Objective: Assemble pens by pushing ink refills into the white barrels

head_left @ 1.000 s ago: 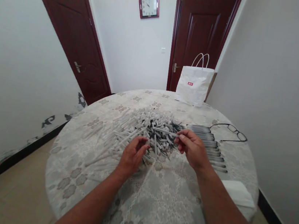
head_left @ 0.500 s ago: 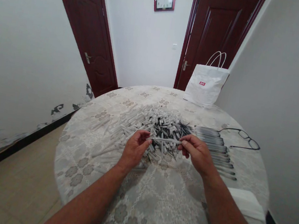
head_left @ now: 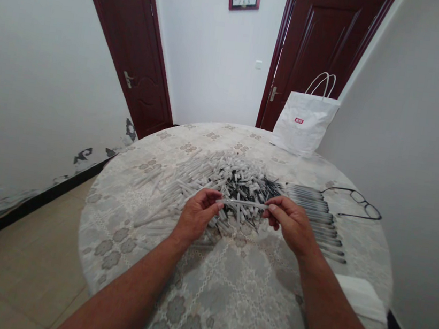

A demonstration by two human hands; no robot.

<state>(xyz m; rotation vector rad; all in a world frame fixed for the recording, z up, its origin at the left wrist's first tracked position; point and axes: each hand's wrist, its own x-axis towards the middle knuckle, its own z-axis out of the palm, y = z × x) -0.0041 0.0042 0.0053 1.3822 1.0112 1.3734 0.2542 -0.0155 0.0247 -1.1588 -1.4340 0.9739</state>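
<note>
Over the near edge of a pile of white pen barrels and dark pen parts [head_left: 225, 181], both hands hold one thin white pen [head_left: 243, 203] level between them. My left hand [head_left: 195, 216] pinches its left end. My right hand [head_left: 291, 223] pinches its right end with thumb and forefinger. The pile lies in the middle of a round table [head_left: 227, 289] covered with a lace-patterned cloth.
A row of several finished pens [head_left: 318, 215] lies to the right of the pile, with black glasses [head_left: 356, 201] beyond it. A white paper bag [head_left: 303, 124] stands at the table's far edge. A folded white cloth [head_left: 361, 302] lies at the near right edge.
My left hand rose from the pile and took the free end of the pen held by my right hand. The camera view shifted left and slightly down.
</note>
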